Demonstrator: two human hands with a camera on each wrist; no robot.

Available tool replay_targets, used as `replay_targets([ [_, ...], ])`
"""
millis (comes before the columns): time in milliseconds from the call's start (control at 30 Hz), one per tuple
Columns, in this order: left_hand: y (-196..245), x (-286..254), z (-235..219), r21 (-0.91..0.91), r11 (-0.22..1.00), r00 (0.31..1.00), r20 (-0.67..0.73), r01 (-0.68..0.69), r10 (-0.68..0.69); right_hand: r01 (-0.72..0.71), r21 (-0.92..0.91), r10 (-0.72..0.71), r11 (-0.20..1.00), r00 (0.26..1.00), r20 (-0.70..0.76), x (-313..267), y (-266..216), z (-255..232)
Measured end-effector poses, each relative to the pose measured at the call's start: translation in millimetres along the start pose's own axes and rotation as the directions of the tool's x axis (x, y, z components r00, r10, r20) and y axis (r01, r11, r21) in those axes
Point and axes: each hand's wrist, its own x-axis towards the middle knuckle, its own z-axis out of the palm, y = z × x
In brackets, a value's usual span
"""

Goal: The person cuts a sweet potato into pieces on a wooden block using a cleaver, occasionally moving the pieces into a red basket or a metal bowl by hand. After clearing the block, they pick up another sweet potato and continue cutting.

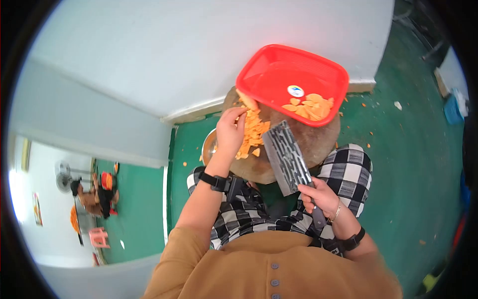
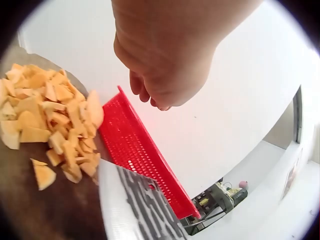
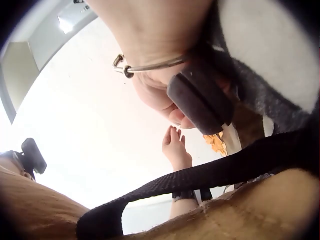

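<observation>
Right grip (image 1: 322, 199) clasps the cleaver (image 1: 286, 155); left grip (image 1: 232, 131), loosely curled, hovers near orange pieces (image 1: 255, 130).

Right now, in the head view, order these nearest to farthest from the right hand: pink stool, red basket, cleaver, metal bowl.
1. Cleaver, in the right hand
2. Red basket, ahead
3. Metal bowl, ahead and left
4. Pink stool, far left

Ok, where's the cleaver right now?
In the head view, the cleaver is right of centre, gripped in the right hand, to the right of the orange pieces.
</observation>
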Motion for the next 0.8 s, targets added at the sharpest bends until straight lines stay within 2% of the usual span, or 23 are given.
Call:
replay_targets([
  [100,28.0,26.7,14.1,-0.077,0.997,0.996,0.084,-0.001,0.007,-0.004,0.048,0.004,0.999,1.000,0.013,1.6,1.3,-1.2],
  [167,44.7,44.0,24.4,-0.066,0.988,0.957,0.245,-0.141,0.153,0.013,0.073,-0.013,0.997,1.000,0.005,2.2,2.6,-1.1],
  [200,55.1,49.8,29.8,0.007,0.991,0.931,0.344,-0.134,0.124,0.018,0.080,-0.019,0.997,1.000,0.016,2.2,3.2,-0.6],
  [233,59.7,56.6,37.9,0.000,0.989,0.930,0.341,-0.149,0.140,0.027,0.082,-0.029,0.996,0.999,0.027,3.0,1.8,-0.4],
  [300,67.4,69.9,56.6,0.114,0.975,0.800,0.593,-0.189,0.086,0.065,0.023,-0.065,0.998,0.997,0.028,6.6,2.5,-0.8],
  [333,68.1,75.8,66.9,0.170,0.967,0.774,0.631,-0.189,0.040,0.062,0.022,-0.063,0.998,0.998,0.030,6.8,2.3,-0.2],
  [467,57.1,94.9,104.6,0.260,0.944,0.717,0.696,-0.202,-0.039,0.049,0.016,-0.049,0.999,0.997,0.054,7.7,3.0,-2.4],
  [533,53.4,99.8,117.4,0.380,0.910,0.695,0.700,-0.166,-0.166,0.046,0.010,-0.046,0.999,0.997,0.069,8.2,2.9,-3.1],
  [567,52.8,102.0,120.0,0.380,0.909,0.690,0.704,-0.170,-0.165,0.045,0.000,-0.045,0.999,0.996,0.083,8.5,2.7,-3.6],
  [633,52.9,104.2,124.3,0.452,0.880,0.600,0.748,-0.148,-0.283,0.053,0.013,-0.054,0.999,0.995,0.082,6.8,1.4,-2.7],
  [667,53.2,104.1,124.7,0.452,0.879,0.595,0.752,-0.151,-0.284,0.061,0.018,-0.062,0.998,0.995,0.084,6.1,1.2,-2.6],
  [733,54.2,103.3,120.8,0.430,0.901,0.629,0.717,-0.063,-0.299,0.063,0.026,-0.065,0.998,0.995,0.077,5.6,1.7,-2.4],
  [767,55.1,102.3,117.2,0.431,0.900,0.628,0.717,-0.060,-0.301,0.066,0.024,-0.068,0.998,0.995,0.073,5.6,1.4,-2.2],
  [800,55.2,99.9,111.9,0.354,0.935,0.706,0.669,-0.025,-0.234,0.058,0.020,-0.060,0.998,0.995,0.075,5.7,1.3,-2.1],
])
